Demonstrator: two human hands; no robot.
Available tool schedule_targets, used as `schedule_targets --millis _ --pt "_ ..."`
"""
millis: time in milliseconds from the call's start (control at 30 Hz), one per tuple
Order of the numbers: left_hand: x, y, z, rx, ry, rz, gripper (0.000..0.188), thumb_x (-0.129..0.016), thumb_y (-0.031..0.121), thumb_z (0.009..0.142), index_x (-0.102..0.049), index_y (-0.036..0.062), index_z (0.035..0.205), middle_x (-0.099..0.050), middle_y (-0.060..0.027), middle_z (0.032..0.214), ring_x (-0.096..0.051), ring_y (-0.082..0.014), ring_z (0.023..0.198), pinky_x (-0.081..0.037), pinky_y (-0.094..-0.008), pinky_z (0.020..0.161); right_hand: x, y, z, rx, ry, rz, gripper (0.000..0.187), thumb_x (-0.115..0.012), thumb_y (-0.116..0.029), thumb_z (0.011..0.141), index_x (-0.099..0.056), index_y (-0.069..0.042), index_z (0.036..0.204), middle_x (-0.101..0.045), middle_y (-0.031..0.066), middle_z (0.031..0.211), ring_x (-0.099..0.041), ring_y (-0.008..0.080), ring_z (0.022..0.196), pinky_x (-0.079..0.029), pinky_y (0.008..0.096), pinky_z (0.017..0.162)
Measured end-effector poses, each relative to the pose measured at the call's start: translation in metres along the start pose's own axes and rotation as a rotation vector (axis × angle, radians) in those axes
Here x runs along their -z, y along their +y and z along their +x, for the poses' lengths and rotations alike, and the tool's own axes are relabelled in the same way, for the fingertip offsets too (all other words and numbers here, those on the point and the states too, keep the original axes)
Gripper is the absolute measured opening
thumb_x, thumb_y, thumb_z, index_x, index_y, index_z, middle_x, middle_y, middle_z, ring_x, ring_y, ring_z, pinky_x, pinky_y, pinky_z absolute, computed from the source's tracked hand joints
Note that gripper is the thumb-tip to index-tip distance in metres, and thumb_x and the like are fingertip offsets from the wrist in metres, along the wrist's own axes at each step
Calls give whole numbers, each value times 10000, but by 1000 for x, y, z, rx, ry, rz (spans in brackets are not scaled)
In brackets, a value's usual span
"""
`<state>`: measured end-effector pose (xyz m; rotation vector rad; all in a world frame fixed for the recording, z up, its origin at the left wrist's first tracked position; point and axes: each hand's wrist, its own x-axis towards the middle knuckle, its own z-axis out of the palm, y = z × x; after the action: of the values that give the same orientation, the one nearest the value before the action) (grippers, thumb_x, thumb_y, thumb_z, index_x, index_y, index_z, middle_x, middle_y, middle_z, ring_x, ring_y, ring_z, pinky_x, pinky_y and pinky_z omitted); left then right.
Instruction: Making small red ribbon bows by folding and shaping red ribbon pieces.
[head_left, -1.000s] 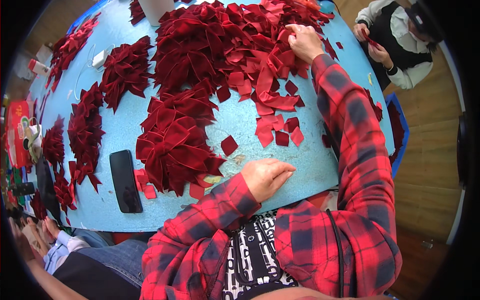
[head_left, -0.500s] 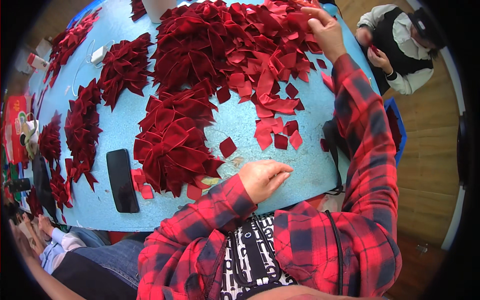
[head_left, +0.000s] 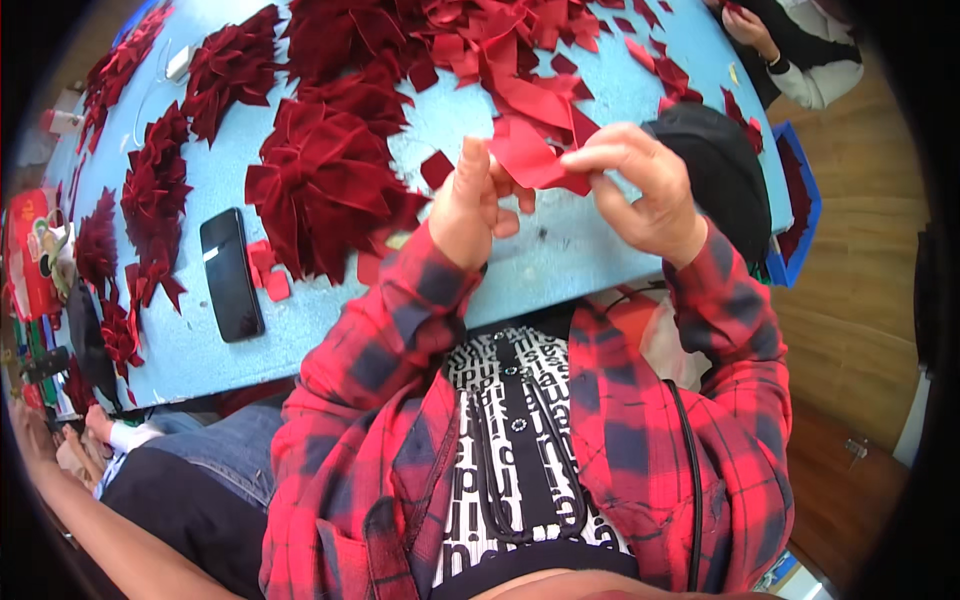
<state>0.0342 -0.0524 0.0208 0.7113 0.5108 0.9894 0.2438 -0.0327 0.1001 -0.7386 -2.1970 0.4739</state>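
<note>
Over the table's front part, my right hand [head_left: 645,190] pinches a bright red ribbon piece [head_left: 530,158] between thumb and fingers. Close to its left end is my left hand [head_left: 470,205], thumb raised and fingers apart; whether a fingertip touches the ribbon is hidden. Just beyond my hands lie loose red ribbon pieces [head_left: 505,65] in a scattered pile. To the left of my left hand sits a dark red velvet bow heap [head_left: 318,180], its loops and pointed tails fanned out. A single dark red square [head_left: 436,169] lies beside my left hand.
A black phone [head_left: 231,275] lies left on the light blue table [head_left: 300,325], near small red squares [head_left: 268,270]. More velvet bows [head_left: 155,195] stand in rows further left. On the right are a black cloth item [head_left: 712,165], a blue bin [head_left: 797,205] and another person's hand [head_left: 748,28].
My right hand has come back from the far right of the pile with a red ribbon piece in it. My left hand has risen to meet it. The view has shifted.
</note>
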Motion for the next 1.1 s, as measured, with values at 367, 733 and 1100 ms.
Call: schedule_targets --millis 367,733,1100 --pt "-15 -3 -31 -51 160 90 345 -638 1 948 -604 -5 1291 -693 -114 1159 -662 -184 1067 -521 -314 938 -37 -8 -73 -265 -36 105 581 -729 51 728 -596 -60 1283 -651 104 1013 -642 237 888 -521 345 840" --pt "-39 14 -87 -220 173 365 212 -595 -85 939 -662 -9 1126 -727 -156 1047 -708 -260 996 -563 -357 905 -59 9 -46 150 -204 -12 355 -805 -137 722 -723 -151 1067 -708 1 1019 -640 216 1031 -467 392 954" --pt "6 41 -110 -692 94 -13 292 -545 -22 989 -643 66 1249 -686 -185 1213 -663 -345 1129 -522 -491 1003 -25 82 2 145 -115 -226 336 -780 -117 780 -752 -187 1107 -726 43 875 -669 235 844 -508 347 843"
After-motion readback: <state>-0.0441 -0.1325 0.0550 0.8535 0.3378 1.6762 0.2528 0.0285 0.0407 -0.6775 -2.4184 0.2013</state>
